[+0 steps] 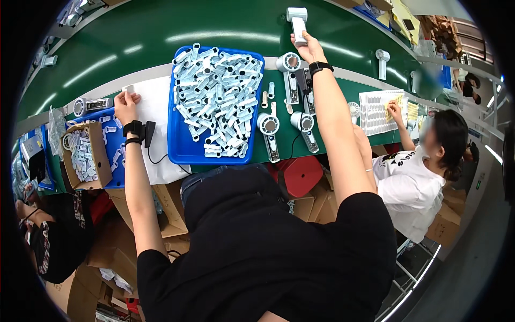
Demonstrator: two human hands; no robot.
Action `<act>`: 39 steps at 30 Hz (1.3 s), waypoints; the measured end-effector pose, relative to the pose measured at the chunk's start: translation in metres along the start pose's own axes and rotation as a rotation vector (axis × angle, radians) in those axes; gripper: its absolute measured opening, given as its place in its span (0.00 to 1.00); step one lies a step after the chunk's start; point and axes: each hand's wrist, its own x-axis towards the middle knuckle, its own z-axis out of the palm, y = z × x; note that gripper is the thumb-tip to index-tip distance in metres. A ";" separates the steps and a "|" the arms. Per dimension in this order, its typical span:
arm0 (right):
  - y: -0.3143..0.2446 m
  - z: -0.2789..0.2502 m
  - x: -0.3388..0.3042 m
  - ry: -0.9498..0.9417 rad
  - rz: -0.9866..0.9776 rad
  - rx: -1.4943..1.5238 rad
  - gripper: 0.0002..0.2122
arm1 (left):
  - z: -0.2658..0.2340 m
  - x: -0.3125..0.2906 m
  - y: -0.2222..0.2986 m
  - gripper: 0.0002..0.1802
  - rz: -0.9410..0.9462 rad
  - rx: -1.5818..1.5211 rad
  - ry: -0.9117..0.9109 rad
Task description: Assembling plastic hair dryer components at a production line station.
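My right hand [312, 50] reaches far forward over the green belt, its fingers closed round the handle of a white handheld fan [298, 24]. Near the left of the bench, my left hand [127, 107] is pinched above white paper [155, 112]; what sits in its fingertips is too small to name. Between my arms lies a blue tray [173, 140] heaped with light-blue plastic handle covers [214, 91]. Right of it are more handheld fans with bared handles, one by the belt [290, 63], two nearer me [268, 124] [304, 123]. A few loose covers [271, 89] lie beside them.
A cardboard box [102, 155] of small parts stands in a blue tray at left, with another fan [88, 106] behind it. On the belt at right stands a fan [382, 64]. A co-worker [410, 177] sits at right by a white tray [375, 110]. A red stool [300, 176] is below the bench.
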 end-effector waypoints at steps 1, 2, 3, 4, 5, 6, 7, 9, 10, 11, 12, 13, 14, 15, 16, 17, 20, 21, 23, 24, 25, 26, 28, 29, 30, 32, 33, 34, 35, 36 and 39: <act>0.003 -0.004 0.006 0.081 -0.040 0.048 0.17 | -0.001 -0.002 0.004 0.08 -0.040 -0.087 0.017; 0.008 -0.008 0.008 0.165 -0.075 0.096 0.18 | -0.004 -0.007 0.009 0.08 -0.084 -0.169 0.033; 0.013 -0.013 0.010 0.252 -0.113 0.144 0.19 | -0.005 -0.010 0.015 0.09 -0.127 -0.253 0.048; 0.013 -0.015 0.010 0.261 -0.109 0.145 0.19 | -0.004 -0.013 0.022 0.09 -0.132 -0.248 0.041; 0.011 -0.015 0.013 0.395 -0.165 -0.210 0.20 | -0.002 -0.015 0.031 0.09 -0.086 -0.303 0.032; 0.007 -0.015 0.016 0.523 -0.218 -0.569 0.21 | 0.001 -0.017 0.039 0.09 -0.039 -0.360 0.020; 0.003 -0.014 0.015 0.640 -0.264 -0.928 0.22 | 0.002 -0.019 0.051 0.09 0.011 -0.416 0.012; -0.003 -0.016 -0.011 0.569 -0.336 -1.173 0.23 | 0.001 -0.029 0.075 0.10 0.038 -0.419 -0.010; -0.005 -0.018 -0.034 0.485 -0.412 -1.413 0.24 | -0.001 -0.036 0.088 0.10 0.067 -0.423 -0.029; -0.010 -0.016 -0.060 0.399 -0.501 -1.649 0.26 | -0.001 -0.042 0.103 0.11 0.105 -0.439 -0.051; -0.006 -0.017 -0.083 0.237 -0.479 -1.622 0.23 | -0.002 -0.049 0.116 0.11 0.110 -0.446 -0.047; 0.001 -0.022 -0.108 0.086 -0.455 -1.589 0.20 | -0.001 -0.055 0.128 0.11 0.130 -0.475 -0.090; 0.018 -0.014 -0.137 0.125 -0.374 -1.613 0.19 | -0.003 -0.063 0.134 0.12 0.142 -0.496 -0.122; 0.035 -0.002 -0.159 0.162 -0.293 -1.633 0.19 | -0.005 -0.072 0.138 0.12 0.155 -0.517 -0.154; 0.044 0.001 -0.168 0.175 -0.302 -1.633 0.19 | -0.004 -0.080 0.144 0.12 0.163 -0.527 -0.159; 0.058 0.001 -0.174 0.231 -0.310 -1.696 0.22 | -0.004 -0.089 0.149 0.12 0.170 -0.560 -0.191; 0.070 0.001 -0.179 0.305 -0.330 -1.737 0.26 | -0.007 -0.117 0.159 0.11 0.196 -0.625 -0.256; 0.070 0.002 -0.178 0.317 -0.336 -1.721 0.26 | -0.009 -0.128 0.162 0.11 0.190 -0.555 -0.289; 0.067 0.003 -0.181 0.330 -0.353 -1.699 0.26 | -0.007 -0.147 0.173 0.11 0.193 -0.486 -0.319; 0.061 0.001 -0.184 0.205 -0.242 -1.426 0.26 | -0.006 -0.158 0.181 0.11 0.156 -0.541 -0.326; 0.053 0.000 -0.189 0.086 -0.135 -1.150 0.25 | -0.005 -0.167 0.186 0.11 0.118 -0.597 -0.334; 0.048 0.001 -0.193 -0.028 -0.031 -0.870 0.25 | -0.006 -0.173 0.187 0.11 0.125 -0.597 -0.335; 0.045 0.017 -0.225 -0.108 0.003 -0.526 0.23 | -0.008 -0.183 0.185 0.11 0.034 -0.701 -0.472; 0.041 0.028 -0.245 -0.184 0.043 -0.187 0.21 | -0.007 -0.188 0.186 0.10 -0.014 -0.754 -0.536; 0.036 0.042 -0.264 -0.188 0.043 -0.189 0.21 | -0.007 -0.191 0.189 0.10 -0.012 -0.755 -0.532; 0.031 0.065 -0.302 -0.332 0.006 0.193 0.22 | -0.005 -0.201 0.204 0.10 0.069 -0.801 -0.631; 0.037 0.066 -0.308 -0.329 0.004 0.195 0.22 | -0.004 -0.206 0.211 0.10 0.108 -0.820 -0.678; 0.044 0.067 -0.312 -0.461 0.002 0.334 0.22 | -0.002 -0.210 0.216 0.10 0.109 -0.819 -0.685; 0.052 0.068 -0.315 -0.595 0.001 0.472 0.22 | 0.000 -0.214 0.222 0.10 0.158 -0.845 -0.704; 0.057 0.069 -0.319 -0.730 0.001 0.611 0.22 | 0.001 -0.218 0.227 0.10 0.206 -0.870 -0.720; 0.060 0.090 -0.340 -0.671 0.026 0.605 0.23 | -0.006 -0.224 0.233 0.11 0.269 -0.813 -0.766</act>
